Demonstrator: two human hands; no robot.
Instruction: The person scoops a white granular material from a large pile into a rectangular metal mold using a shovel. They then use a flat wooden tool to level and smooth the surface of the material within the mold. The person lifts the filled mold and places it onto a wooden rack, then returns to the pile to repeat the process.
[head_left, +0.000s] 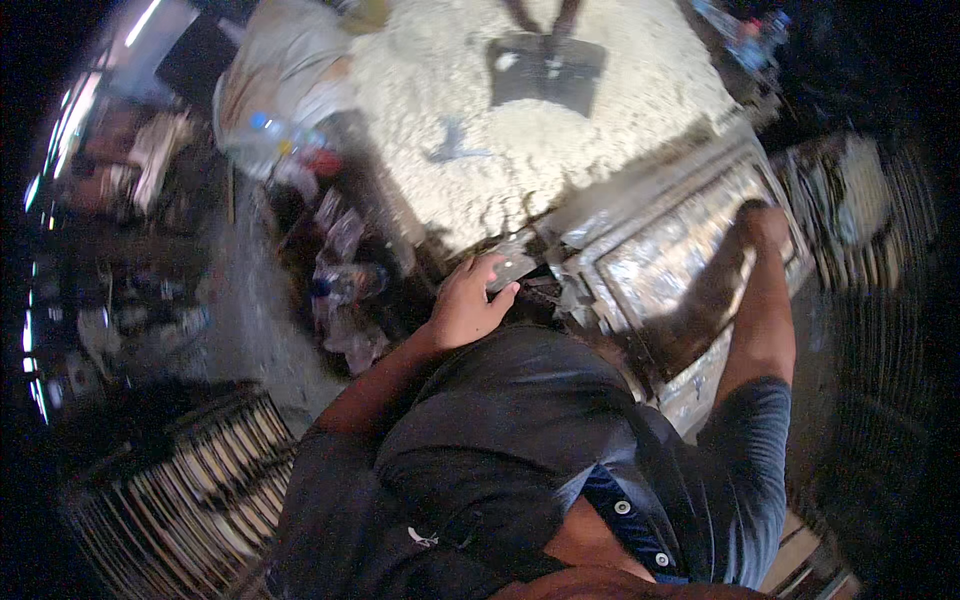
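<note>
My left hand (472, 300) grips the end of a grey block (514, 262) at the near corner of a pale, crumbly heap (525, 180). Its thumb and fingers lie on either side of the block. My right hand (765, 229) is over the far right end of a rectangular framed tray (637, 262) with a shiny, scuffed surface. That hand's fingers are bent and partly hidden, so I cannot tell whether it holds anything. A dark flat plate (547, 71) lies on the heap, with two brown uprights, too blurred to identify, meeting it from above.
To the left, a large pale sack (285, 67) stands near plastic bottles (289, 139) and crumpled plastic litter (349, 277). Slatted stacks (225, 457) lie at lower left, with another stack (855, 210) at right. More plastic litter (750, 45) shows at upper right.
</note>
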